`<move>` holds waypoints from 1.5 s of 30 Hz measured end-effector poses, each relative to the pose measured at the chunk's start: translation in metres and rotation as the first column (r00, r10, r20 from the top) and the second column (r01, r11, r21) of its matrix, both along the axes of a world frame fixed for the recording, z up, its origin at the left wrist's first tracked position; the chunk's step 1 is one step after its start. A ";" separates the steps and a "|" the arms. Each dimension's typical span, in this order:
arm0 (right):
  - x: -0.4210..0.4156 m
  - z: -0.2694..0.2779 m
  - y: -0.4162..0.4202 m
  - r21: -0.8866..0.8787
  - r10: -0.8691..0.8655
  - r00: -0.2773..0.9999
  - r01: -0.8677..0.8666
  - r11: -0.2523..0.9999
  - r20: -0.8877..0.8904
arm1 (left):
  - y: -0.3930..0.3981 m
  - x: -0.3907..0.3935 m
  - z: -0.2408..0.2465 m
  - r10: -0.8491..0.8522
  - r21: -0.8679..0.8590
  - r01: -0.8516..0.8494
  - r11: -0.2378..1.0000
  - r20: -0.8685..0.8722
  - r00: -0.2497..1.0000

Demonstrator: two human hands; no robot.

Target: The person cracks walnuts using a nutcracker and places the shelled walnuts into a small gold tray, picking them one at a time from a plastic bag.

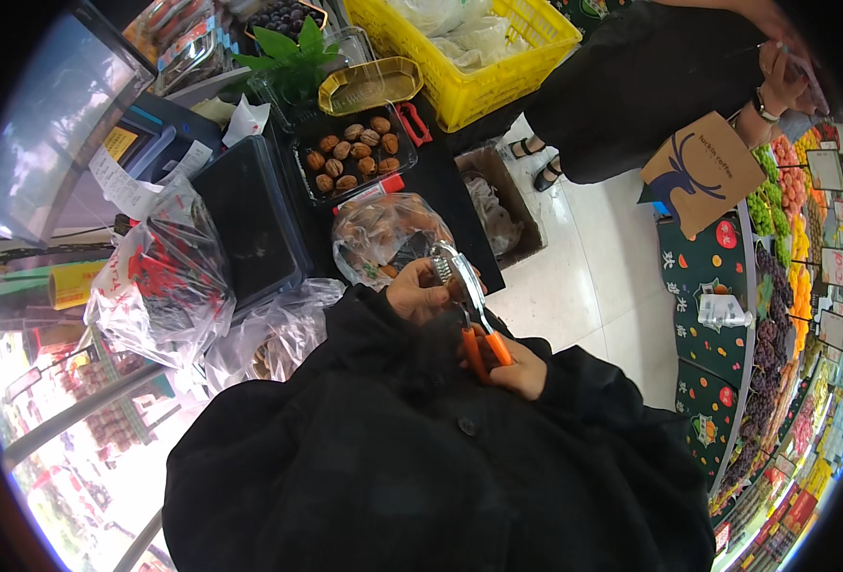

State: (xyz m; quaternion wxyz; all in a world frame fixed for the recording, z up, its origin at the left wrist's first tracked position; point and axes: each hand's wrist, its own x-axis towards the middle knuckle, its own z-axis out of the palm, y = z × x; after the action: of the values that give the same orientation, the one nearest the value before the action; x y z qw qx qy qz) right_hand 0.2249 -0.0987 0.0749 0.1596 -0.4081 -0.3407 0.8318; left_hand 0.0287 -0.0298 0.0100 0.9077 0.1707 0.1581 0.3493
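Observation:
My right hand [525, 370] grips the orange handles of a metal nutcracker [475, 286] with toothed jaws. At those jaws, my left hand [416, 292] closes its fingers around a brown nut [455, 289], apparently a walnut, mostly hidden by fingers and metal. Just beyond my left hand, a clear plastic bag [364, 229] of walnuts rests on the black counter [457, 222]. Further back, a black-based clear tray [303, 179] holds several walnuts [360, 150], some with visible cracks. A red-handled tool [413, 123] lies along the tray's right side.
Behind stand a gold tray [371, 89] and a yellow crate [464, 100] of plastic bags. Left are a dark flat device [250, 207] and a bagged item [171, 264]. A cardboard box [529, 229] sits below the counter. A person [636, 86] with a paper bag [704, 171] stands right, near fruit displays.

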 end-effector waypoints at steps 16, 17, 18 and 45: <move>-0.004 0.002 -0.003 0.077 -0.017 1.000 0.017 0.997 -0.004 | 0.001 0.000 0.012 0.066 0.020 -0.067 0.998 0.040 0.997; -0.005 -0.002 -0.005 0.100 -0.001 0.999 -0.003 0.995 0.037 | 0.001 0.000 0.011 0.058 0.016 -0.059 0.998 0.040 0.998; -0.006 -0.005 -0.007 0.124 0.015 0.997 -0.025 0.992 0.078 | 0.001 0.000 0.011 0.051 0.012 -0.052 0.999 0.039 0.998; 0.001 0.007 0.000 0.101 0.034 0.997 -0.027 0.995 -0.065 | 0.003 -0.014 -0.022 -0.059 0.060 0.052 0.997 0.118 0.991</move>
State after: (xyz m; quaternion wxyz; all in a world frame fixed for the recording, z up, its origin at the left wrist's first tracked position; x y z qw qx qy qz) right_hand 0.2257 -0.0982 0.0818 0.1784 -0.3663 -0.3826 0.8292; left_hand 0.0146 -0.0264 -0.0124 0.9197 0.1795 0.0884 0.3377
